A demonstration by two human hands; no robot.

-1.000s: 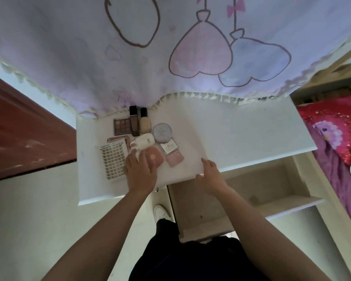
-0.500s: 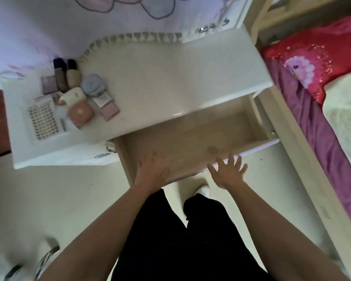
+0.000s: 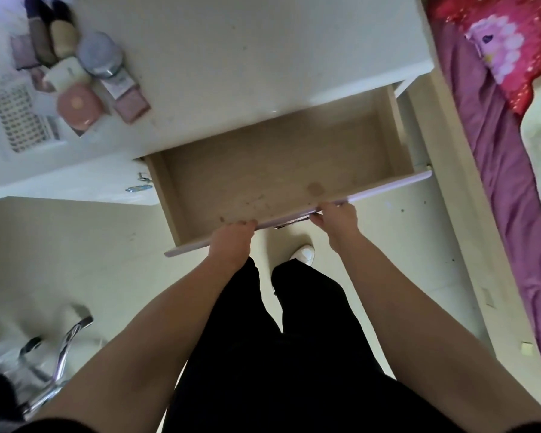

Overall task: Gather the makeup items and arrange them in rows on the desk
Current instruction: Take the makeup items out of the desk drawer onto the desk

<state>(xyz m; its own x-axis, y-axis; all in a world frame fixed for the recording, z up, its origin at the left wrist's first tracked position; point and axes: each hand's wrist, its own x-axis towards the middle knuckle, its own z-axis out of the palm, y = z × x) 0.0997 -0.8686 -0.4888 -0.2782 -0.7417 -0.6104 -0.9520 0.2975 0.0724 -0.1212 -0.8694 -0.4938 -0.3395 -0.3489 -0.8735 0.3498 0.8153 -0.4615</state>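
Our left hand (image 3: 231, 242) and right hand (image 3: 338, 218) have closed onto the drawer front (image 3: 388, 188), fingers (image 3: 245, 225) curled over its edge; the makeup items (image 3: 77, 104) lie clustered at the surface's (image 3: 247, 57) far left, so we judge gathering finished.

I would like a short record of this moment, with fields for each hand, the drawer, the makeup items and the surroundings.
left hand: grips the front edge of the drawer, fingers curled over it
right hand: grips the same edge, further right
drawer: open; only stains visible inside
makeup items: clustered at the left end of the desk; among them a pink round compact and a lavender jar
surroundings: bed on the right, chair at lower left
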